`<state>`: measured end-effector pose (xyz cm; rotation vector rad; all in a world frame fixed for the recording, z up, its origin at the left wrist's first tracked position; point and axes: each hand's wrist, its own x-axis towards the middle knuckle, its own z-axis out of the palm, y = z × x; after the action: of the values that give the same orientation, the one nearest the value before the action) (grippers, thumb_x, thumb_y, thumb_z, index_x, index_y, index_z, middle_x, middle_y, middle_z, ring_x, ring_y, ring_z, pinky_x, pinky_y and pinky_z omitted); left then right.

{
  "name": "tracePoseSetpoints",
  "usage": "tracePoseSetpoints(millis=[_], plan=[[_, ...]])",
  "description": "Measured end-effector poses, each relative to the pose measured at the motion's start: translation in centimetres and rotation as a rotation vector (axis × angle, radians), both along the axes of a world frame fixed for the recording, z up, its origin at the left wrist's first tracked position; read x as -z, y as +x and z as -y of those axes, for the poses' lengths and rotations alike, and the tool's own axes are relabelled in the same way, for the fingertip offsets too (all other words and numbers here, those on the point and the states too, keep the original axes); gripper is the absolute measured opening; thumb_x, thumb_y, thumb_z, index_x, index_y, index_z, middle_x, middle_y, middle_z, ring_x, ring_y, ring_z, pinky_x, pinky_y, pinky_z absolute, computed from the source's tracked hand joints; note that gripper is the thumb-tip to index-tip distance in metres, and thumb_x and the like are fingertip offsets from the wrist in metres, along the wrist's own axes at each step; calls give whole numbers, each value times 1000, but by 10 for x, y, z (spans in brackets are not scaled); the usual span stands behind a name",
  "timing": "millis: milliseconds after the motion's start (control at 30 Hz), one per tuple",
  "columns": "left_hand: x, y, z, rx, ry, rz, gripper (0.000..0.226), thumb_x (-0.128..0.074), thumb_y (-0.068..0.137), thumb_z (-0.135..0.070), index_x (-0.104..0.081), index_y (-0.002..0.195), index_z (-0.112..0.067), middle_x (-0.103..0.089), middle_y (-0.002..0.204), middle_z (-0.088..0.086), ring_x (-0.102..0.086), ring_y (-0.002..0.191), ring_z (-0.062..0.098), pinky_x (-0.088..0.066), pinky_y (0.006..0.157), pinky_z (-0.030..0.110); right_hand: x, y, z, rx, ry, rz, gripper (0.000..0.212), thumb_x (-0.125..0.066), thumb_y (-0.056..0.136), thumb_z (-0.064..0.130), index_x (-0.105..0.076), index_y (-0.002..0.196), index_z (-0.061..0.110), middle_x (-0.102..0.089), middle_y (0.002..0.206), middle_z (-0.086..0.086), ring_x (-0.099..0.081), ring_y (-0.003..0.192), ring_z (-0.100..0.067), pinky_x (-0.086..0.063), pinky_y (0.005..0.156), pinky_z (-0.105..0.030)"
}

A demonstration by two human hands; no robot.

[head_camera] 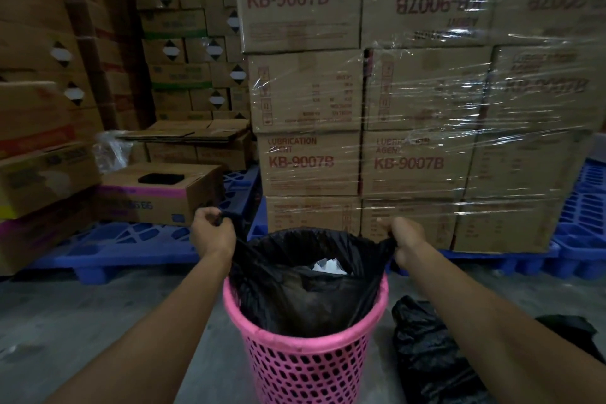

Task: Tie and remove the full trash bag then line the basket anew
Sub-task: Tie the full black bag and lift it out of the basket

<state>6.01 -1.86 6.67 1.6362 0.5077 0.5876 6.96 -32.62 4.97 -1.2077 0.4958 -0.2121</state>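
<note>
A pink perforated basket point(305, 367) stands on the concrete floor right in front of me. A black trash bag point(295, 289) sits inside it, its mouth pulled up above the rim, with white rubbish showing inside. My left hand point(211, 233) grips the bag's left edge, lifted and stretched outward. My right hand point(405, 239) grips the bag's right edge the same way. Another crumpled black bag point(426, 361) lies on the floor to the right of the basket.
Shrink-wrapped cardboard boxes point(410, 92) on blue pallets point(574, 249) rise just behind the basket. More boxes are stacked at the left on a blue pallet point(108, 249). Grey concrete floor point(82, 321) stretches left of the basket.
</note>
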Motion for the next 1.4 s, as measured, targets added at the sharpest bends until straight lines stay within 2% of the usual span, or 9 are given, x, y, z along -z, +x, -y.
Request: tracePoseSetpoints(millis=[200, 333, 500, 733, 900, 1000, 1167, 1300, 1400], plan=[[19, 15, 0, 166, -211, -292, 38, -52, 88, -4, -49, 123, 9, -56, 124, 34, -60, 103, 42, -52, 83, 52, -27, -2, -20, -99, -137, 278, 40, -70, 80, 4, -58, 115, 20, -66, 94, -8, -62, 73, -16, -48, 59, -24], [30, 18, -7, 406, -281, -422, 68, -66, 75, -24, -48, 135, 2, -62, 120, 23, -63, 97, 39, -55, 76, 44, -35, 9, -29, -187, -253, 80, 25, -66, 84, 9, -49, 101, 16, -59, 81, -11, -50, 42, -11, -42, 40, -24], [2, 14, -9, 156, 83, -196, 31, -53, 82, -27, -65, 110, -20, -68, 110, 14, -61, 102, 37, -48, 98, 52, -63, 1, -27, -317, -362, 213, 25, -64, 84, 0, -63, 108, 6, -71, 90, -13, -64, 54, -14, -48, 44, -17], [-47, 5, 13, 321, -255, 14, 18, -57, 93, -14, -69, 104, -6, -72, 98, 9, -66, 86, 22, -55, 85, 38, -60, -10, -34, -625, -186, 281, 13, -60, 84, 1, -61, 95, 6, -60, 75, -13, -59, 65, -22, -50, 67, -38], [-57, -10, 28, 482, -259, 260, 19, -59, 90, -10, -71, 104, -5, -74, 103, 15, -73, 90, 21, -58, 77, 33, -62, -9, -29, -586, -658, 88, 27, -52, 97, 17, -63, 81, -2, -71, 61, -12, -67, 51, -19, -57, 73, -42], [-63, -19, 36, 567, 2, 316, 13, -62, 85, -11, -74, 81, -15, -76, 89, 13, -71, 89, 26, -55, 90, 44, -79, -19, -30, -536, -599, 176, 28, -50, 96, 27, -61, 86, 4, -65, 69, -11, -64, 65, -22, -51, 70, -38], [-74, -19, 41, 451, 341, 314, 26, -61, 69, -44, -70, 82, -23, -73, 87, 3, -68, 89, 23, -52, 91, 53, -81, -20, -34, -274, -1201, 279, 40, -49, 96, 31, -63, 75, 0, -59, 72, -13, -63, 74, -31, -41, 64, -32], [-85, -28, 51, 591, 83, 248, 15, -59, 84, -29, -66, 88, -18, -70, 92, 7, -65, 88, 21, -51, 72, 33, -79, -25, -46, -391, -845, 374, 36, -47, 97, 33, -63, 99, 1, -69, 93, -8, -64, 89, -22, -46, 71, -30], [-81, -23, 51, 607, 3, 204, 23, -48, 96, -25, -65, 82, -19, -73, 87, 8, -67, 93, 31, -53, 83, 45, -83, -23, -58, -434, -634, 426, 24, -45, 98, 29, -62, 101, 12, -70, 113, -7, -63, 108, -21, -47, 95, -38]])
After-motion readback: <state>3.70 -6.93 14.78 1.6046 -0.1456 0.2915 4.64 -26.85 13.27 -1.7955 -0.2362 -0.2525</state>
